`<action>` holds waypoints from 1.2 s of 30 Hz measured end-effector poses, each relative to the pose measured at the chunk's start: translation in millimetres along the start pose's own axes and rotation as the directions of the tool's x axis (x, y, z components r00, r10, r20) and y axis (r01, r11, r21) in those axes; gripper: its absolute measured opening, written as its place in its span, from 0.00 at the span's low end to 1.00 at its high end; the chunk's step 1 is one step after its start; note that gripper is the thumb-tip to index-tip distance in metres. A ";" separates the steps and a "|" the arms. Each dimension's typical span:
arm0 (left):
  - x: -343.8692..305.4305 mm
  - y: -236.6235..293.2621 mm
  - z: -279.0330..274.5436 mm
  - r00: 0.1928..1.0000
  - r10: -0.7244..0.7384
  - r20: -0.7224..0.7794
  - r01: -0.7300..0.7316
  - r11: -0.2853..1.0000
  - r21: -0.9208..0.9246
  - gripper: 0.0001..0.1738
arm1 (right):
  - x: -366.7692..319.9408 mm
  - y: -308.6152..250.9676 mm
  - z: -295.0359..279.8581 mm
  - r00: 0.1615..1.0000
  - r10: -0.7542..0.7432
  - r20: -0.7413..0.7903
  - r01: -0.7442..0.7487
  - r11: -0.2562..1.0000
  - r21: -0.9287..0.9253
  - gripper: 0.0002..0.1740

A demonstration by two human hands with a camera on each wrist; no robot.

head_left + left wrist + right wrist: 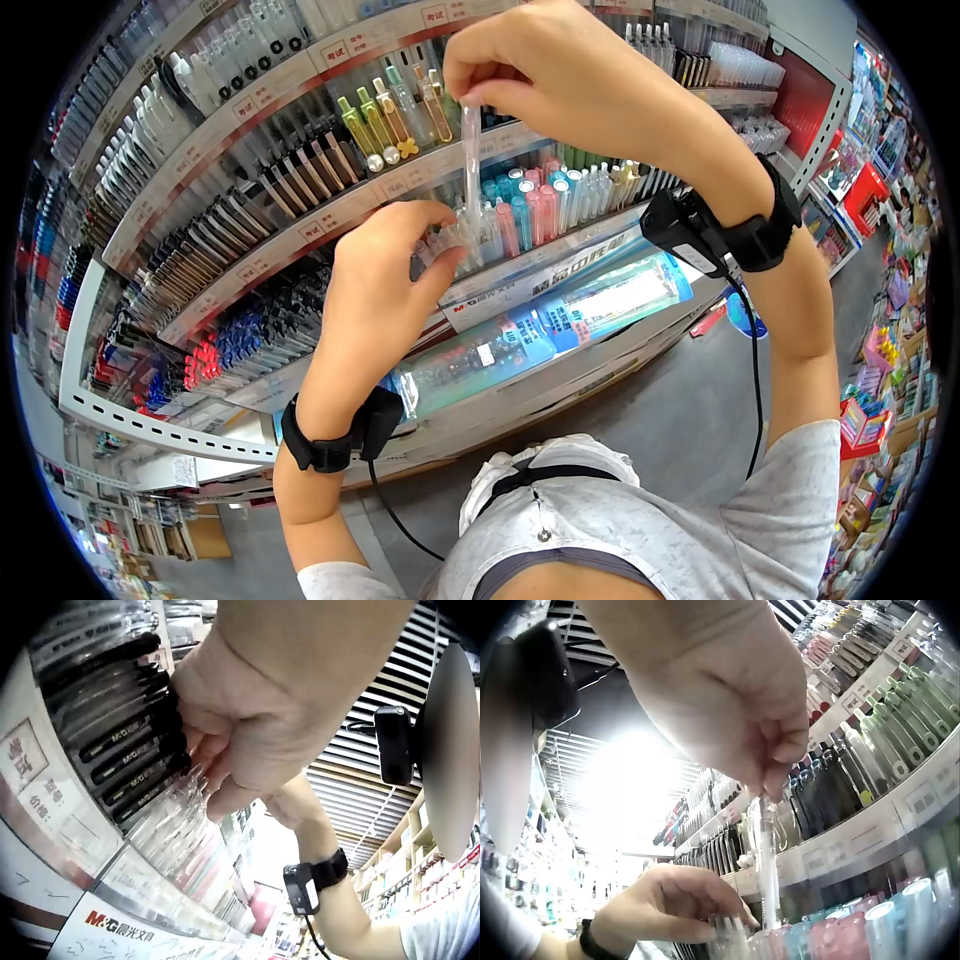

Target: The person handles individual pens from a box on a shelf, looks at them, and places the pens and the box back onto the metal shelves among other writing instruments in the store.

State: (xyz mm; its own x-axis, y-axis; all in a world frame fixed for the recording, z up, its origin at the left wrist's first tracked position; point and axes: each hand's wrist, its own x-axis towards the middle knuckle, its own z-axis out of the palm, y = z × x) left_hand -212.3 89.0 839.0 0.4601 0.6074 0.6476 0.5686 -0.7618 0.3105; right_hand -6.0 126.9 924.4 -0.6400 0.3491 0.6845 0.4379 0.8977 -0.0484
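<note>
On my feeds, biggest first: tiered pen rack point(160, 428) fills most of the head view. Long blue-labelled pack point(540, 335) lies along its bottom ledge. Right hand point(545, 70) is up by the tier above, narrow, thumb and fingers pinching the top end of a clear pen point(471, 160). Left hand point(385, 260) is lower, at the front tier, thumb and fingers curled round the tops of clear pens point(440, 240); can't tell how firmly. I've got a black wrist camera point(695, 235) strapped on the right arm. Pink and blue capped pens point(535, 210) stand in the same tier, just right of the clear ones. The pinched pen hangs near upright, lower end among the front-tier pens, beside the left fingertips. Can't tell if that end is out of its slot.
</note>
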 end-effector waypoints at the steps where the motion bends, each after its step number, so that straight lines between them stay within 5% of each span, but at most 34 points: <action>1: -1.6 -1.6 1.7 1.000 0.001 0.001 -0.001 1.000 0.000 0.13 | -0.1 -5.7 -1.8 1.000 0.001 -0.001 -0.001 1.000 -0.001 0.04; 4: -2.8 -6.3 3.2 1.000 0.007 -0.021 -0.008 1.000 -0.015 0.16 | 2.1 -31.4 -21.9 0.988 -0.060 -0.141 0.049 0.995 -0.082 0.03; 7: -4.0 -2.1 1.2 0.995 -0.022 -0.094 0.022 1.000 -0.005 0.18 | 4.2 -34.3 -29.9 0.995 0.071 -0.073 -0.059 0.988 0.145 0.04; 9: -7.0 -2.5 -2.2 0.986 -0.077 -0.150 0.081 0.996 0.023 0.17 | 5.5 -15.6 -10.2 0.975 -0.035 -0.220 0.046 0.998 0.042 0.03; 13: -9.4 -4.6 -12.2 0.973 -0.160 -0.167 0.169 0.985 0.040 0.15 | 3.3 -2.6 9.8 0.969 -0.102 -0.223 0.119 0.991 0.060 0.05; 15: -10.9 -7.6 -14.4 0.982 -0.126 -0.141 0.136 0.989 0.064 0.15 | 3.2 -2.0 25.8 0.952 -0.187 -0.243 0.141 0.970 -0.196 0.03; 21: -14.1 -9.0 -16.8 0.986 -0.140 -0.086 0.149 0.983 0.104 0.11 | -5.2 -9.1 44.8 1.000 -0.003 0.009 0.004 0.996 -0.086 0.04; 23: -14.4 -8.3 -18.2 0.990 -0.131 -0.056 0.136 0.983 0.119 0.10 | -5.2 -14.1 47.8 0.973 0.160 0.166 -0.154 0.987 -0.049 0.03; 31: -11.9 -7.9 -13.5 0.991 -0.131 0.021 0.130 0.989 0.071 0.08 | -9.0 -18.3 58.7 0.969 0.078 0.233 -0.012 0.962 -0.274 0.08; 36: -11.0 -6.9 -8.6 0.993 -0.120 -0.002 0.120 0.993 0.012 0.08 | -17.7 -14.8 48.3 0.948 0.080 0.309 -0.020 0.981 -0.192 0.10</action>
State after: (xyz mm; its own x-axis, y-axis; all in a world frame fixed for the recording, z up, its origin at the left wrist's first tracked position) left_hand -227.1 85.7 835.8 0.3874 0.6941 0.6068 0.6280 -0.6805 0.3775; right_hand -31.7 120.4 877.9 -0.7667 0.4854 0.4202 0.5636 0.8223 0.0783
